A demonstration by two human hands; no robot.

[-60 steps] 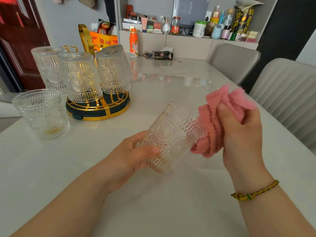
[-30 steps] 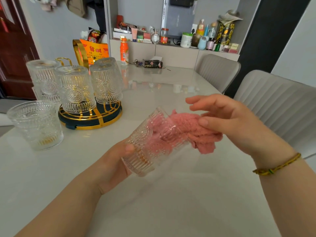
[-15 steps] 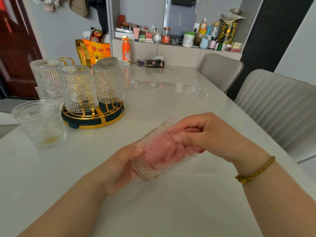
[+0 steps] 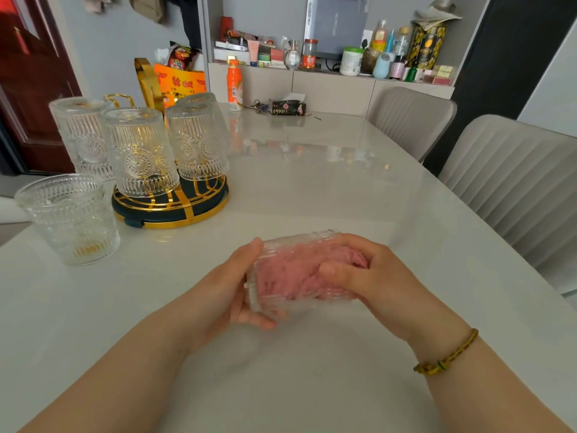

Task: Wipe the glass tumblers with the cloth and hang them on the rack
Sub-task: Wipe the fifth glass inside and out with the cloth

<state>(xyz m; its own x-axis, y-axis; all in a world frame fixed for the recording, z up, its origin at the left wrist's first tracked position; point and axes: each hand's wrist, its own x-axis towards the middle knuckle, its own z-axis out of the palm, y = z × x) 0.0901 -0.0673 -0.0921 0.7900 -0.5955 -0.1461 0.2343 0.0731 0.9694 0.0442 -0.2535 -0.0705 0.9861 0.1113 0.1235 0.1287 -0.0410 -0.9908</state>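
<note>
Left hand (image 4: 231, 292) clamps the ribbed clear glass tumbler (image 4: 296, 273) centre-frame, right hand (image 4: 368, 276) pinching pink cloth (image 4: 287, 276) inside, so best twist it firmly right round the base

Glossy pale worktop (image 4: 312, 182) fills view, catching soft reflections. Two grey ribbed chairs (image 4: 512, 170) along right edge. Beige sideboard (image 4: 331, 89) at far end, its shelf (image 4: 343, 54) crowded with bottles and jars. Grey wall (image 4: 118, 57) behind, dark red door (image 4: 28, 82) far left. Even daylight throughout.
</note>
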